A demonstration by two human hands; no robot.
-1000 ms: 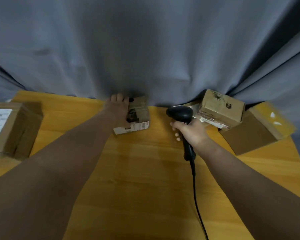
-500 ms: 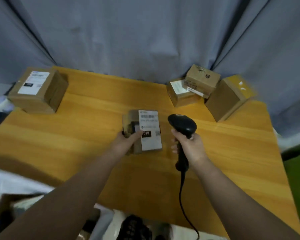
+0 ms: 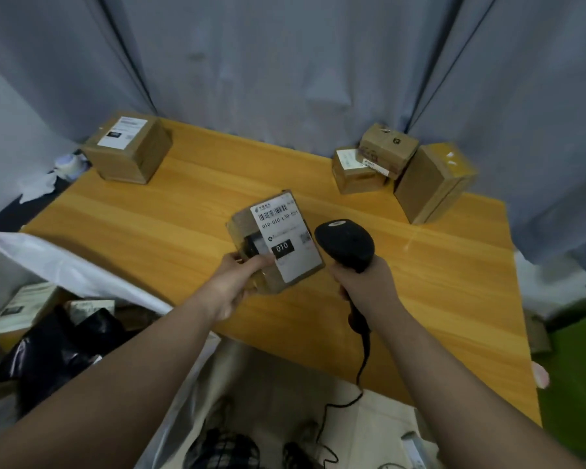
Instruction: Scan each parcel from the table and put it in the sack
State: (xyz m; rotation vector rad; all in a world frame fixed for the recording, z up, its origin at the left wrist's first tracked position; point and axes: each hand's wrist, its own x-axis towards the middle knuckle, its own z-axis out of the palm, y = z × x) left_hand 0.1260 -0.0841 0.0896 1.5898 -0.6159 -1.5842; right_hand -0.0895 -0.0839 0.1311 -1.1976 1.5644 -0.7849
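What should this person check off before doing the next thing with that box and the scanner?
1. Left hand grips the parcel: ok.
2. Barcode faces up, uncovered: ok.
3. Right hand grips the scanner: ok.
4. Scanner window aimed at the barcode: cannot tell; its front is hidden.
5. Sack mouth open at the left: ok.

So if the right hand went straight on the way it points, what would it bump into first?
Probably the small parcel held in the left hand; the right hand, gripping the scanner, aims toward it, though depth is unclear.
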